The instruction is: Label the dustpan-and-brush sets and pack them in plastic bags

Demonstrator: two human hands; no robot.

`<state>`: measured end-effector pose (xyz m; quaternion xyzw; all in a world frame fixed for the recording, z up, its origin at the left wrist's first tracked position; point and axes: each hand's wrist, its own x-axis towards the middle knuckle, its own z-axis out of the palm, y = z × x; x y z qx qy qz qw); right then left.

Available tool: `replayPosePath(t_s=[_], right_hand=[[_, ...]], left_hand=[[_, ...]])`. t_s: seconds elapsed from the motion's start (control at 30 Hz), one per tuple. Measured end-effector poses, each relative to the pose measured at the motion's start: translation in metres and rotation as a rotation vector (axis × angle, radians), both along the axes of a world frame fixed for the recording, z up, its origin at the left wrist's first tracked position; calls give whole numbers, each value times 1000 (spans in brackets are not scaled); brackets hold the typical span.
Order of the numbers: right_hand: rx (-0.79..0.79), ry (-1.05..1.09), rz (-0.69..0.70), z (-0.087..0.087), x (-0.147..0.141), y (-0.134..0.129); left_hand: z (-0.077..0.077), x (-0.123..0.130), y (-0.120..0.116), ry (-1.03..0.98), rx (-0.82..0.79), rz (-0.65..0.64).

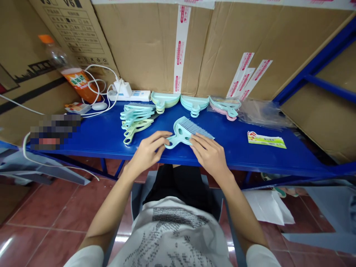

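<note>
Between my two hands, over the front of the blue table, is a light-blue hand brush (178,135) with its pale bristles pointing to the back right. My left hand (151,148) pinches the end of its handle. The fingers of my right hand (208,152) close on the near edge of the brush head. Left of it lies a pile of more brushes (137,115), light blue on top of green. Stacked dustpans (166,100) in light blue and green stand behind, beside another light-blue dustpan stack (194,104).
Farther right are a bagged dustpan set (226,106), clear plastic bags (264,114) and printed cards (265,140). At the back left, an orange drink bottle (75,79) stands by white cables and a power strip (140,95). Cardboard (150,44) walls the back.
</note>
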<state>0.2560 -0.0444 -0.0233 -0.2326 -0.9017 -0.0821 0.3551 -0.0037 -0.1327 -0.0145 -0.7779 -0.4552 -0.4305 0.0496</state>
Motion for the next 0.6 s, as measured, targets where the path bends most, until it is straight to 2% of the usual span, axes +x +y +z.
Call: replayPosePath(t_s=[0.1,0.27,0.33,0.47,0.6], right_hand=[[-30,-57,-24,-5,0,2],[-107,-92,13,-8,-4,5],[-99,-82,5,-6,-4,6],[-85,-15,-38,0,-1,6],[-97,50,-89,18,5,15]], left_hand=[[4,-12,1,13,-129,71],[16,-24,-10,150,-306,-80],[19,-24,-16,174,-310,-76],[20,-17,-22,225,-279,20],[16,-11,-18,227,-237,73]])
